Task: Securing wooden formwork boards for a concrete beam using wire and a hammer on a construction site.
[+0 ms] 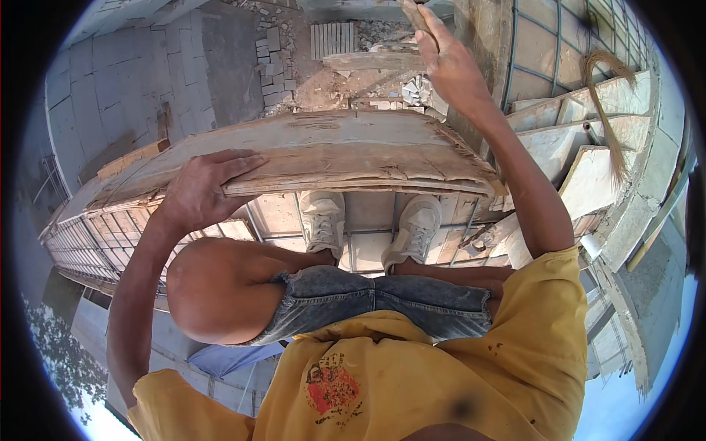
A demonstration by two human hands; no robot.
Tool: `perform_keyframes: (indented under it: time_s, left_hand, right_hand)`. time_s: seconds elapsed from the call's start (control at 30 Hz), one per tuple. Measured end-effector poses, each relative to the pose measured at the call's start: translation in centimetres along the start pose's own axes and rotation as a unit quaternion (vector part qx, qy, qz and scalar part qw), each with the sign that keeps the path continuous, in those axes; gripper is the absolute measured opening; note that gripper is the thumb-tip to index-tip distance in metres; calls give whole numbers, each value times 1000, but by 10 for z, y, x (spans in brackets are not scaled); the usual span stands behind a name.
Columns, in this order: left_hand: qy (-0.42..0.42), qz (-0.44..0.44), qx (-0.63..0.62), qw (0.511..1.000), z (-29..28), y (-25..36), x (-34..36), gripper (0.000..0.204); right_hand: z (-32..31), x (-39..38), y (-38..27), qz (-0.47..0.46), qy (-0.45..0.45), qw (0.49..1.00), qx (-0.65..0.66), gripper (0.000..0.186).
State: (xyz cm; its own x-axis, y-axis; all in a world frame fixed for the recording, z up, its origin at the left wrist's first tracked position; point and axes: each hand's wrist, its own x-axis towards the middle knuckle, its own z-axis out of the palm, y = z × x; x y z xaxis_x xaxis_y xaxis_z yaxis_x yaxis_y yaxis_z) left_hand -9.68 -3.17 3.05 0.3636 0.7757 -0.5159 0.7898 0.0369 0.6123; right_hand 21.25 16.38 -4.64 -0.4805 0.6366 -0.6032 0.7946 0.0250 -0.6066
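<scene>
My left hand [209,187] is closed over the near edge of a worn plywood board [353,151], thumb below and fingers on top. The board stands tilted across in front of my shins, its edges splintered and its layers parting at the near right corner. High above its right end, my right hand [457,70] is raised and closed around what looks like a wooden handle [413,10]. The upper end of that handle runs out of the picture, so its kind does not show.
My shoes [321,220] stand on a steel rebar grid [360,246] laid over formwork panels. Loose boards [599,176] and a bundle of straw-coloured fibre [610,110] lie to the right. Far below, past the board, are rubble and stacked blocks [273,66].
</scene>
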Motion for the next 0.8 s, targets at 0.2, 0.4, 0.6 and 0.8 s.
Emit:
perform_keyframes:
  time_s: [0.2, 0.4, 0.6, 0.8]
  left_hand:
    - [-31, 12, 15, 999, 20, -14, 12, 49]
    - [-28, -13, -22, 999, -1, -3, 7, 48]
    - [-44, -37, -31, 998, 7, 0, 13, 47]
    - [-32, -28, -29, 999, 13, -9, 2, 44]
  right_hand:
    - [14, 6, 63, -39, -160, 967, -194, 52]
    - [-1, -5, 23, -12, 8, 994, -107, 51]
    - [-1, -12, 52, -102, -99, 975, -171, 52]
    - [35, -7, 58, -10, -279, 938, -205, 62]
